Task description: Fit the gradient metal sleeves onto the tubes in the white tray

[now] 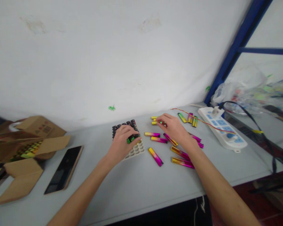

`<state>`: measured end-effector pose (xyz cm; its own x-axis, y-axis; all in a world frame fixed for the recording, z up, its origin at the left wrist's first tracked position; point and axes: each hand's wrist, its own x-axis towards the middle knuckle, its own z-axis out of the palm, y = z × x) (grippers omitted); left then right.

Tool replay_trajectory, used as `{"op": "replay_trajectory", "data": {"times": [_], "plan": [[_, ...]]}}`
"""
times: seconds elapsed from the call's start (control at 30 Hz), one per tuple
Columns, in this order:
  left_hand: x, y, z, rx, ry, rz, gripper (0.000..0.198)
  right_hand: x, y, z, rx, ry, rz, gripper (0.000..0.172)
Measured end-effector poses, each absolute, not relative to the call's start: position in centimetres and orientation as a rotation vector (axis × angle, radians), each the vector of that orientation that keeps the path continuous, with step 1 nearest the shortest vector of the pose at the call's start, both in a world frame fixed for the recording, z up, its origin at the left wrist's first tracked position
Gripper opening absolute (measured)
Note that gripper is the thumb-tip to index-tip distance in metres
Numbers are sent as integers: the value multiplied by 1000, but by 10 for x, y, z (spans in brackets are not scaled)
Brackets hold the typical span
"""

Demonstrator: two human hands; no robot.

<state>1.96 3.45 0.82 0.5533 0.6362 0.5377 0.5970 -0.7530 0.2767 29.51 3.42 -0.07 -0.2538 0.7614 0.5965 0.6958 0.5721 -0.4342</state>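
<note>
A pale tray [137, 150] with rows of oval holes lies on the table, its far part filled with upright black-topped tubes [132, 123]. Over it, my left hand [122, 140] curls round a green-ended tube with a black tip [130, 139]; fingers hide most of it. My right hand [171, 126] is closed, with thumb and fingertips together at yellow-green tubes [153, 121] near the wall. Something small, green and reddish, shows between those fingertips. Several shiny yellow-and-purple tubes [156, 157] lie loose around and beneath my right forearm.
A white power strip [223, 128] with plugs and cables sits at right. A thin orange wire [198, 118] crosses the tubes [190, 118] behind my right hand. At left are a dark phone [64, 169] and an open cardboard box [49, 128] holding more tubes. Wall behind.
</note>
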Motion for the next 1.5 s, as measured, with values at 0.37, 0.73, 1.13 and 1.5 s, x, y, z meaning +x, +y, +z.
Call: {"op": "replay_trajectory", "data": {"times": [0.37,0.73,1.13,1.5], "plan": [[22,39,6,2682,1115,980,16,352,34,10,-1407,-1632,-206,12],[17,28,0,3073,1136,944,29,340,54,-20,-1384,-1862,9,10],[-12,-4,-1,2702,973,1494,23,324,72,-55,-1486,-2065,117,12],[-1,-26,-8,2422,1108,1255,32,286,18,11,-1170,-2089,835,31]]}}
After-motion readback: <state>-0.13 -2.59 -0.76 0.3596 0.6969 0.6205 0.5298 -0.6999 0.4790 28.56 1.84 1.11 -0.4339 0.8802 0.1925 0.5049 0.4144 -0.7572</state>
